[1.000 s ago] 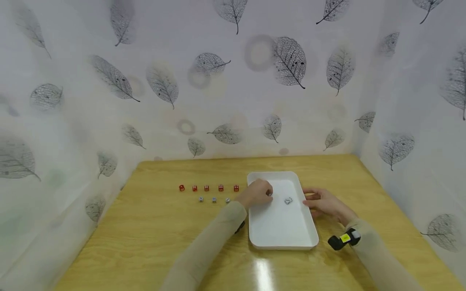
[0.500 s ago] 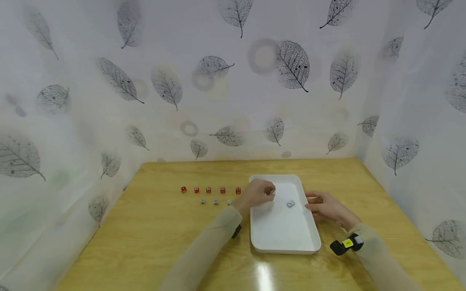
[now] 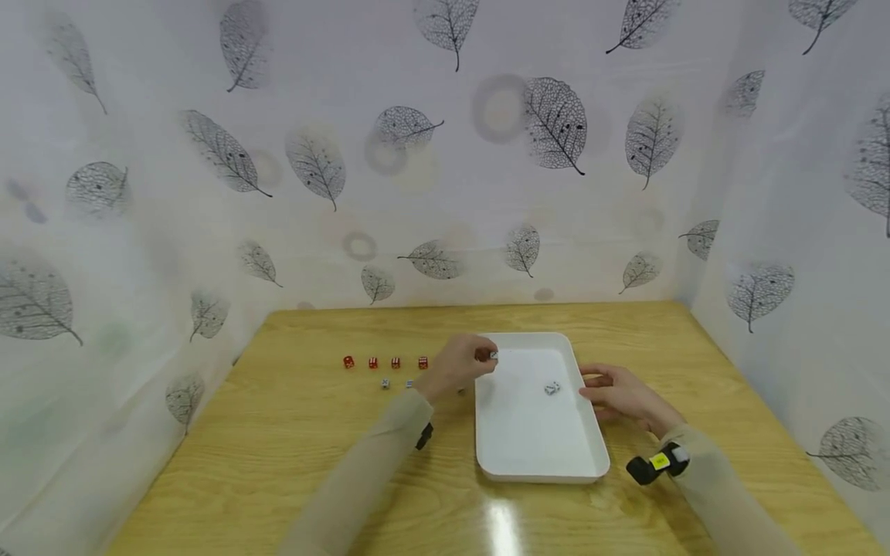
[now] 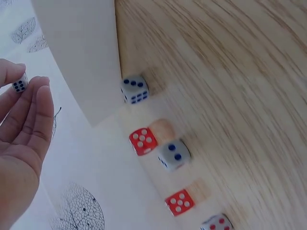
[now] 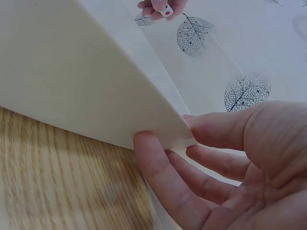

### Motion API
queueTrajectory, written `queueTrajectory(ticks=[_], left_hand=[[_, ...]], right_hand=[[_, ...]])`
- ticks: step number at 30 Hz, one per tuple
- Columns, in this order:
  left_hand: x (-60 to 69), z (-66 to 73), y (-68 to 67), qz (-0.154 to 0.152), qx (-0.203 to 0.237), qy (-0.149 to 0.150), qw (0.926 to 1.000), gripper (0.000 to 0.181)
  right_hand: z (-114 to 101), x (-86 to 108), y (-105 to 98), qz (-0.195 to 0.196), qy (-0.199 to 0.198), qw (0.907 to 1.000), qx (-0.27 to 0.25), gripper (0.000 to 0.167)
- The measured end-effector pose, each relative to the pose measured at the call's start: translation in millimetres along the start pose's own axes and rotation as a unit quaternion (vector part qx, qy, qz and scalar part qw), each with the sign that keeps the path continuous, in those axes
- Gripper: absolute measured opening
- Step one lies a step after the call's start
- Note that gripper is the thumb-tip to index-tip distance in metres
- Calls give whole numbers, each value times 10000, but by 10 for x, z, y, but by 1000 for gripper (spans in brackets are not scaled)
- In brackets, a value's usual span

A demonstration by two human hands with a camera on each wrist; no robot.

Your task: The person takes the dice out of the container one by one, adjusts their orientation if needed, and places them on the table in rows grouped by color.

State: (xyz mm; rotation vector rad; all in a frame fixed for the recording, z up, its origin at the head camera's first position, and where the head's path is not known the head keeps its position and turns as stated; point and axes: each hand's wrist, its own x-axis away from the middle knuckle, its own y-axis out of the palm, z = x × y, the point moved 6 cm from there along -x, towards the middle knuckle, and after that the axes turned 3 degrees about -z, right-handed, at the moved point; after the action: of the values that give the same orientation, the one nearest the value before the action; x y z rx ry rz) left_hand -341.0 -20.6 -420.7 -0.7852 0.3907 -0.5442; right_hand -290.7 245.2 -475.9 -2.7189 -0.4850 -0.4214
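Note:
In the head view my left hand (image 3: 459, 367) is over the left rim of a white tray (image 3: 542, 448), pinching a white die (image 3: 494, 355). The left wrist view shows blue pips on this die (image 4: 19, 85), between thumb and fingertips. My right hand (image 3: 629, 398) holds the tray's right side; in the right wrist view its fingers (image 5: 163, 167) touch the outer wall and rim. Several white dice (image 3: 552, 388) lie clustered in the tray. Left of it is a row of red dice (image 3: 395, 363), with white dice (image 3: 385, 384) in front. My left hand and forearm hide part of both rows.
The wooden table (image 3: 306, 440) extends around the tray. Leaf-patterned sheeting (image 3: 445, 193) rises behind the table and along both sides. Black wrist devices (image 3: 657, 463) are strapped over both sleeves. Near the tray's left wall, the left wrist view shows a white die (image 4: 135, 89) on the wood.
My left hand has moved left from inside the tray to its left rim, carrying the die. My right hand stays at the tray's right side.

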Motion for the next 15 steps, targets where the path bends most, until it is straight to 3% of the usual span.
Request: queueTrajectory(ticks=[9,15], left_hand=[[142,-141,-192,376,-44,-32,9993,19],[232,-251,-299,541,360,-98,9978,17]], right_hand=[[-2,-11,1,-46,-27,10000,-8,64],[-2,-21,-1,-93,-65,9999,-128,64]])
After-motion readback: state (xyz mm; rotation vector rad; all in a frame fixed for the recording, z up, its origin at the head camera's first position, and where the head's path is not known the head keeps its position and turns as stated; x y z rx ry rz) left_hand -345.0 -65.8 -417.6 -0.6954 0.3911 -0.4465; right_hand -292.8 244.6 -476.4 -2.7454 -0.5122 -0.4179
